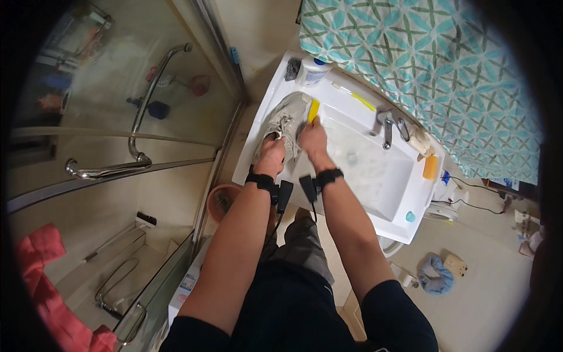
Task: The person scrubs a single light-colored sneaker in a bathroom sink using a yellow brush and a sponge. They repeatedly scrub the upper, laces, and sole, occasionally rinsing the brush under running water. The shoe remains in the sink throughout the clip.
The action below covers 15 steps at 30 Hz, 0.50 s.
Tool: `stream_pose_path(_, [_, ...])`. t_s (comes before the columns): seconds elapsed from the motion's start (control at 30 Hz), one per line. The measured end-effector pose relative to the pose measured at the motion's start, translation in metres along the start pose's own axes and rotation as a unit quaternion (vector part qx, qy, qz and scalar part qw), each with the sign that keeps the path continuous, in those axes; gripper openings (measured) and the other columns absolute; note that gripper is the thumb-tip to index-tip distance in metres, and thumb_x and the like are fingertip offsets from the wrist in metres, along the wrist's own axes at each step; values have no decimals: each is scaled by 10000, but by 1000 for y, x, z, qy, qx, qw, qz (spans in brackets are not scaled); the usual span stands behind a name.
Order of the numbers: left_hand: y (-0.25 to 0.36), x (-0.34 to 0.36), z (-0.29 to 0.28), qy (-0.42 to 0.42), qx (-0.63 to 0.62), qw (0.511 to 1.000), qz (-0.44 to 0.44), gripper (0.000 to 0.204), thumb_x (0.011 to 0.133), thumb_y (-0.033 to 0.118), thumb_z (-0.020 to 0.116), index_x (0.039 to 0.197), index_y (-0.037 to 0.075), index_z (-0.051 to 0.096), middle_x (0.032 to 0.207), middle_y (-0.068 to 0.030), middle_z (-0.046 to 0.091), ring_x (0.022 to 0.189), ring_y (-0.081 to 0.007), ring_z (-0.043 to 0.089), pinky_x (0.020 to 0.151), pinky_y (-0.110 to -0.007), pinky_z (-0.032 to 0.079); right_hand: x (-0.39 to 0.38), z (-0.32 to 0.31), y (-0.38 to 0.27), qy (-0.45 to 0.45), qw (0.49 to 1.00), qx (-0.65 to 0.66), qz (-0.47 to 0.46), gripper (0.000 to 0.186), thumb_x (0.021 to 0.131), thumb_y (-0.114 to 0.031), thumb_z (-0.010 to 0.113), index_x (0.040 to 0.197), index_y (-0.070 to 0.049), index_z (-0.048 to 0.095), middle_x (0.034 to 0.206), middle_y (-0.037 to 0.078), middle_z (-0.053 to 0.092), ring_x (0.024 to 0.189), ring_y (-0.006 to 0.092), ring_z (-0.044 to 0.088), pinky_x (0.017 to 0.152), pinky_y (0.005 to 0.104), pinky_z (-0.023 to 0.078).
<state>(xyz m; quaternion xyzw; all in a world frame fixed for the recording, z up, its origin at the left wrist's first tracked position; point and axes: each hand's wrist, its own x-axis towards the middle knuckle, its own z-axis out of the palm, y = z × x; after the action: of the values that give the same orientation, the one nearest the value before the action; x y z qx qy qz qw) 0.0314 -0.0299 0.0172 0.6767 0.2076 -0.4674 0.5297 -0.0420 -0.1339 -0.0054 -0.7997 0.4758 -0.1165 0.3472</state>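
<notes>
A pale grey lace-up sneaker (pixel 284 124) lies on the left ledge of the white sink (pixel 381 216), its toe toward the wall. My left hand (pixel 271 156) is closed on the shoe near its ankle opening, with part of the fingers hidden inside. In my closed right hand (pixel 314 141) is a yellow-handled brush (pixel 314 110), held against the shoe's right side. The brush's bristles are mostly hidden by the hand and shoe. Cloudy, whitish water covers the bottom of the basin, right of my right hand. Black straps with small devices sit on both wrists.
Behind the shoe stand a white bottle (pixel 314 73) and a dark scouring pad (pixel 292 68). A yellow-handled toothbrush (pixel 362 102) lies on the back rim, left of the faucet (pixel 386 130). An orange soap bar (pixel 430 168) rests at the right corner. A glass shower door is at left.
</notes>
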Motion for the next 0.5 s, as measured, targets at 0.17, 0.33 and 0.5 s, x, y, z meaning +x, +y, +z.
stream_pose_path(0.17, [0,3,3,19,-5,1000,20,443,984,218,622,1392,54,567,1278,-188,654,1127,-336,617,896,-464,490,-2,-12,-7,-124,989,-63,48,625,1009,-256,475,1558,-23,287,908,329,695,846,517,678,774,573,539])
stream_pose_path(0.33, [-7,13,0,5,-11,1000,28,441,987,200,613,1398,46,561,1343,-197,626,1177,-354,599,928,-466,484,1,-18,-11,-88,993,-75,1,556,998,-219,459,1492,12,350,916,329,697,855,515,681,772,576,540])
stream_pose_path(0.5, [-9,10,1,14,-14,999,33,456,991,203,611,1415,46,547,1354,-200,620,1197,-364,585,940,-474,478,3,-18,-16,-87,995,-36,19,521,1014,-252,457,1467,-15,356,936,323,701,883,525,674,778,575,540])
